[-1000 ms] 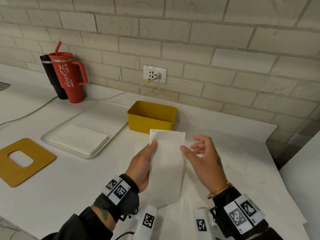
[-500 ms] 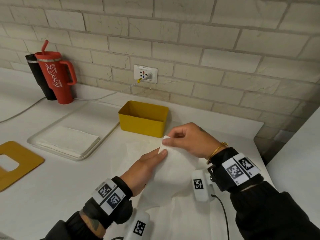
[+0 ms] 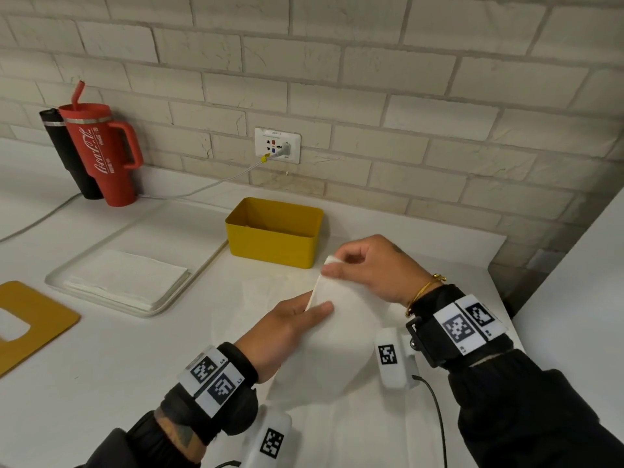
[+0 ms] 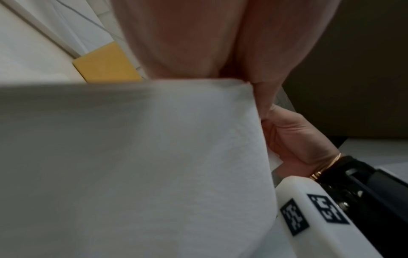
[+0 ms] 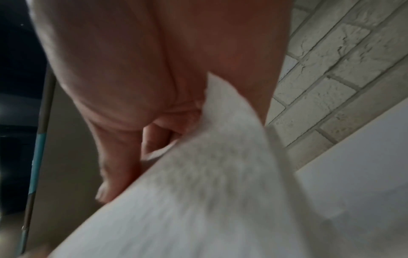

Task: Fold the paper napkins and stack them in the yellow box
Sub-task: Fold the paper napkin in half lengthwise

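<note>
We record a plain white napkin (image 3: 341, 336) and a stack of white napkins (image 3: 126, 280) on a white tray (image 3: 101, 238). The box (image 3: 273, 238) is mustard yellow. The tumbler (image 3: 101, 153) is red with white script lettering and a silver band; the bottle (image 3: 64, 157) behind it is black. The desk (image 3: 101, 359) is white, the brick wall (image 3: 371, 79) off-white. The wrist bands (image 3: 469, 324) carry black-and-white square codes.

**Room around the box**

We take the box (image 3: 274, 243) as our landmark. Its open top is uncovered, so a hand could come in from above. Just behind it stands the wall (image 3: 371, 96); left of it, almost touching, lies the tray (image 3: 101, 300) with a napkin stack (image 3: 128, 280). In front, both hands hold a napkin (image 3: 337, 336) above the counter (image 3: 101, 366). Far left stands a red cup (image 3: 104, 153).
</note>
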Motion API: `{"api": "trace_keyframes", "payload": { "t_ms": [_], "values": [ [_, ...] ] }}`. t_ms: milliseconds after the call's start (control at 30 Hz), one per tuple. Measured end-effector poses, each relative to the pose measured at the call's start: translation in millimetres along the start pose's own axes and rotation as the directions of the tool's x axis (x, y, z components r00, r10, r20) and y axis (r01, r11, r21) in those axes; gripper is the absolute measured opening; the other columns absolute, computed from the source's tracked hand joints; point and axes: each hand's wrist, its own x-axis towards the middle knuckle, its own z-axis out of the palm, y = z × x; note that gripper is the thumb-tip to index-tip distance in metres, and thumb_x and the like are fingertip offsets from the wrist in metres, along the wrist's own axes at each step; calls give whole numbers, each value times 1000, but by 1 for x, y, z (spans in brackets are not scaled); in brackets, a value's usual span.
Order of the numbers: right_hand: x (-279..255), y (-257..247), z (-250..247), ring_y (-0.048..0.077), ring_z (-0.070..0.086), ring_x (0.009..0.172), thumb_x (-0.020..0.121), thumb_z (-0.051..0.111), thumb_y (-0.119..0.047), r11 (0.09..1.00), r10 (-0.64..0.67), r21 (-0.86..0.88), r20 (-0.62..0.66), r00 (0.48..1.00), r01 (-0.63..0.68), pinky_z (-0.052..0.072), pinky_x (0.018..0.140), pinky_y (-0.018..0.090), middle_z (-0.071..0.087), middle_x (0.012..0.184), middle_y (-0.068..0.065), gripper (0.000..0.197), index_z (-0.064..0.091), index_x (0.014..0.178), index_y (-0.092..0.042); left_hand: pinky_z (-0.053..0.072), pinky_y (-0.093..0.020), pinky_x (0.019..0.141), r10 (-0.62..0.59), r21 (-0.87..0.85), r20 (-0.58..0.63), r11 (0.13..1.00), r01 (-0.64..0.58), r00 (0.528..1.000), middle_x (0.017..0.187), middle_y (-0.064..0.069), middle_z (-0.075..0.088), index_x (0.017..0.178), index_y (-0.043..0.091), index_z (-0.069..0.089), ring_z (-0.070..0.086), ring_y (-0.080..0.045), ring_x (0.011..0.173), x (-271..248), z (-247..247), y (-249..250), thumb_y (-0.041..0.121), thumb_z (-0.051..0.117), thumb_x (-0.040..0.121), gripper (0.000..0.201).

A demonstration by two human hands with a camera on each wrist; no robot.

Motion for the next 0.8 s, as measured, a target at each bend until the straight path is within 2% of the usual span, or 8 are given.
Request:
{"api": "trace_keyframes", "payload": {
  "t_ms": [100,267,367,433,533,633,733,800],
  "values": [
    [5,4,-18,8,58,70,88,75,-40,1000,5,11,-178,984,-3,50,77,33,67,73,-5,20,74,79,-22,60,-37,90,-56,120,36,991,51,998,112,-8,77,118,13,69,74,-23,100,-3,-9,-6,36,57,96,35],
    [-4,-4,-50,5,64,80,91,73,-37,998,-34,-52,-215,976,23,53,86,35,75,87,-3,14,77,86,-24,47,-43,111,-235,410,114,896,169,965,123,11,73,131,20,64,66,-7,119,-6,-32,-19,33,48,107,32],
    [-9,-16,-53,8,68,82,90,73,-36,995,-72,-73,-141,987,62,55,86,36,75,87,-6,12,77,87,-25,37,-34,119,-92,529,101,848,25,991,147,18,55,146,48,41,47,-1,138,-2,-39,-12,65,69,85,69],
    [-8,-27,-48,13,71,83,90,74,-36,993,-72,-96,-80,994,65,57,82,37,75,86,-5,13,77,87,-24,38,-31,117,62,450,69,889,-86,996,150,16,51,151,47,33,45,-1,140,2,-30,0,69,79,71,95],
    [-4,-40,-35,13,70,78,87,76,-35,987,-111,-122,-33,993,106,56,77,36,75,83,-2,16,78,85,-20,56,-31,97,227,275,-1,937,-218,974,129,4,70,142,24,52,66,-12,119,9,-8,17,32,81,85,64],
    [-1,-42,-25,6,68,80,85,78,-39,991,-130,-38,-173,976,125,55,78,34,75,85,-3,17,77,86,-22,60,-38,82,286,235,-176,941,-242,942,106,-8,77,116,9,70,74,-24,95,14,-1,22,10,70,93,23],
    [-4,-21,-16,4,68,97,76,80,-52,978,24,203,-329,944,46,55,90,30,73,102,-9,40,69,108,-31,59,-42,84,207,81,-291,978,-191,934,107,-12,77,112,5,71,73,-31,95,9,-13,18,7,68,93,19],
    [-11,-2,3,9,70,104,67,85,-56,895,181,438,-172,968,-89,55,98,44,73,112,-5,63,62,121,-33,60,-44,88,144,-9,-336,988,-156,931,111,-13,76,117,5,69,72,-36,101,1,-24,14,8,67,92,25]
  ]
}}
